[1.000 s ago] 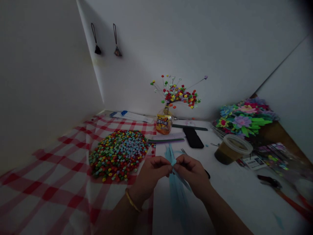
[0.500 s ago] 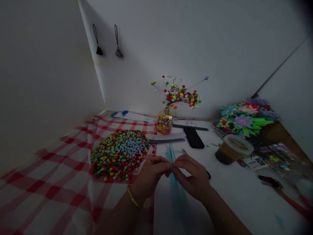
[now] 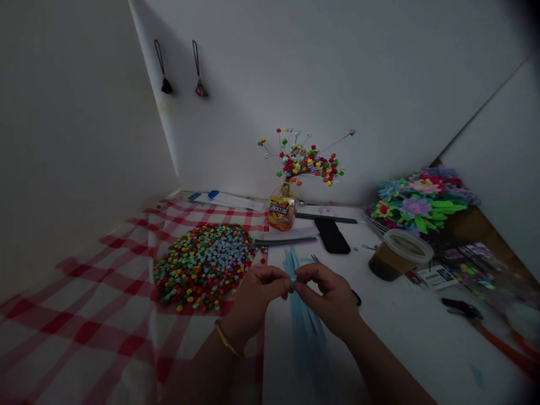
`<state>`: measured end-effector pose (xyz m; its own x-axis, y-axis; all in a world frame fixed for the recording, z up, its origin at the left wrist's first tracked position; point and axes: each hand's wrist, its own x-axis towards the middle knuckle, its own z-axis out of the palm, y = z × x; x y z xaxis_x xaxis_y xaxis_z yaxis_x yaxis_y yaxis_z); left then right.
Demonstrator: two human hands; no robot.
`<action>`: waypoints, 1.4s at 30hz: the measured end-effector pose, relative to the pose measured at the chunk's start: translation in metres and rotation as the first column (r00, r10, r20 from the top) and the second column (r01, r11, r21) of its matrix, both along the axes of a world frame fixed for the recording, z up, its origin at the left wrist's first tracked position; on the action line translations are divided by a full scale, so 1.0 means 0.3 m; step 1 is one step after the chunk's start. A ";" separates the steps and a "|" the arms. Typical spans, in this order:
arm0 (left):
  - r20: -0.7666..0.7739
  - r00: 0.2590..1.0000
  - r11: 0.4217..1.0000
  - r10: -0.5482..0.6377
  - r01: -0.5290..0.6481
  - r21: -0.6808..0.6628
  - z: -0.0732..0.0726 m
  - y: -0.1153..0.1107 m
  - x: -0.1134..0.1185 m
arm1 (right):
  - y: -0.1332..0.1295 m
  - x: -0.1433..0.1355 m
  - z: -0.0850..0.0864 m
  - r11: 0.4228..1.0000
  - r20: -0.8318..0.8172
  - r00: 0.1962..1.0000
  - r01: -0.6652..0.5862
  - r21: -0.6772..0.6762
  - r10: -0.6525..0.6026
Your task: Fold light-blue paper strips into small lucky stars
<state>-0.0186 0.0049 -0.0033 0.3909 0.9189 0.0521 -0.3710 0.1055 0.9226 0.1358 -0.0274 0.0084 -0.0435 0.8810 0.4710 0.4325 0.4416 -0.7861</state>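
Note:
Between the fingertips of both hands is a small light-blue folded paper star [image 3: 293,278]. My left hand [image 3: 262,293], with a gold bangle at its wrist, pinches it from the left. From the other side, the thumb and forefinger of my right hand [image 3: 329,295] close on it. Light-blue paper strips [image 3: 300,326] lie on the white surface under my hands. Part of a pair of scissors [image 3: 357,298] shows beside my right hand, which hides most of it. To the left spreads a heap of colourful paper stars [image 3: 206,264].
A red-checked cloth [image 3: 84,332] covers the left side. Behind my hands stand a bottle [image 3: 282,214] with stars on wires and a black phone [image 3: 332,235]. On the right are a plastic tub [image 3: 399,256], fuzzy flowers [image 3: 417,202] and pliers [image 3: 464,309].
Both hands still pinch the small blue star, and their fingers have shifted slightly around it. The whole view has moved a little, so the things sit slightly further left.

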 end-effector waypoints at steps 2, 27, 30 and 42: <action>-0.035 0.999 0.999 0.006 -0.005 0.033 0.008 -0.004 -0.003 | 0.000 -0.004 0.002 0.978 -0.146 0.989 -0.031 -0.205 0.001; 0.023 0.999 0.994 -0.031 0.033 -0.101 0.011 -0.004 -0.002 | -0.002 0.027 0.034 0.884 0.322 0.947 -0.150 0.442 0.000; -0.060 0.997 0.997 -0.056 0.053 -0.052 0.009 -0.004 -0.001 | 0.003 0.032 0.023 0.936 0.229 0.973 -0.072 0.345 -0.009; -0.013 0.991 0.990 -0.136 0.136 -0.045 0.010 -0.019 0.008 | 0.000 0.019 0.028 0.958 -0.022 0.999 -0.037 -0.285 0.032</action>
